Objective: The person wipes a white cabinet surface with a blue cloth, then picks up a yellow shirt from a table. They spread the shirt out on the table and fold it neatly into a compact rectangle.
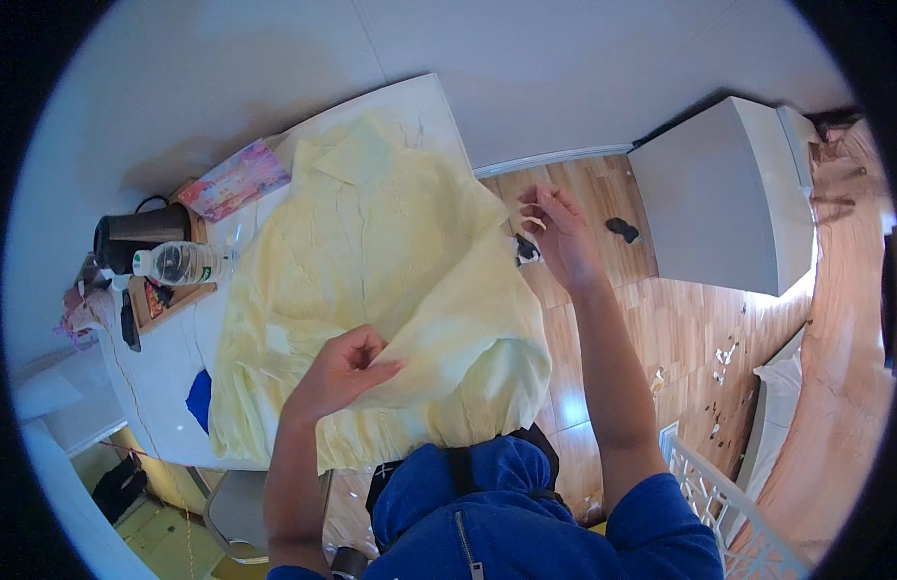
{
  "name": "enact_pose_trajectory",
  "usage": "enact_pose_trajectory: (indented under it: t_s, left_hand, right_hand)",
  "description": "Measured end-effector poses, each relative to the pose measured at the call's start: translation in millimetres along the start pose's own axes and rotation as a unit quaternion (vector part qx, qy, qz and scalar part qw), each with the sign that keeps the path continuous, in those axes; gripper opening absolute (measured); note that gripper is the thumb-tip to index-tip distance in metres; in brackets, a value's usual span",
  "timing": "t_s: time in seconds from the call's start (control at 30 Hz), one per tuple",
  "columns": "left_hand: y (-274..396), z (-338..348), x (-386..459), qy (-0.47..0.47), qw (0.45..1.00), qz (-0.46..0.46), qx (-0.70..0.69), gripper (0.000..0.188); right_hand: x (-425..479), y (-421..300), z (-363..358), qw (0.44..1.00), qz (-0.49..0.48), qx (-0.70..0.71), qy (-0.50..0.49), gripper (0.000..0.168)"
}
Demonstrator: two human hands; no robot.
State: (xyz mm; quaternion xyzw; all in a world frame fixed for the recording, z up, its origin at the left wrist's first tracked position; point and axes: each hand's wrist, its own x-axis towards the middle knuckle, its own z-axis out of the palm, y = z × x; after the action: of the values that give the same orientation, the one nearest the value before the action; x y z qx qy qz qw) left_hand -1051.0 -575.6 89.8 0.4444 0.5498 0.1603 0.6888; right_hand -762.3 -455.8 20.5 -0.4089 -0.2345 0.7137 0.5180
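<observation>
A pale yellow buttoned shirt (361, 254) with a collar lies spread on the white table (158, 406), its collar towards the wall. One of its sleeves runs slantwise across the lower front. My left hand (347, 370) is at the cuff end of that sleeve, fingers curled with fabric at the fingertips; whether they pinch it is partly hidden. Off the right side of the shirt, my right hand (553, 217) is raised above the floor, fingers bent and apart, holding nothing.
A clear plastic bottle (183, 262), a dark kettle (143, 232), a wooden tray (176, 308) and a pink patterned box (236, 180) stand at the table's left. A blue cloth (199, 400) lies by the shirt. A grey-white cabinet (702, 203) stands right; small scraps litter the wooden floor (680, 326).
</observation>
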Motion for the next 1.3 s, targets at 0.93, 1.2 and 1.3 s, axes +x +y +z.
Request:
enact_pose_trajectory:
  t_s: [0.93,1.2,1.3]
  left_hand:
    - [-21,40,43,0.061,0.989,-0.021,0.132,0.043]
    - [-7,24,4,0.014,0.860,-0.069,0.506,0.051]
    - [-23,13,-7,0.101,0.850,0.022,0.517,0.035]
  right_hand:
    - [44,15,39,0.709,-0.168,-0.668,0.150,0.018]
    - [45,28,29,0.810,-0.234,-0.518,0.146,0.029]
    - [22,29,20,0.853,-0.175,-0.491,0.036,0.038]
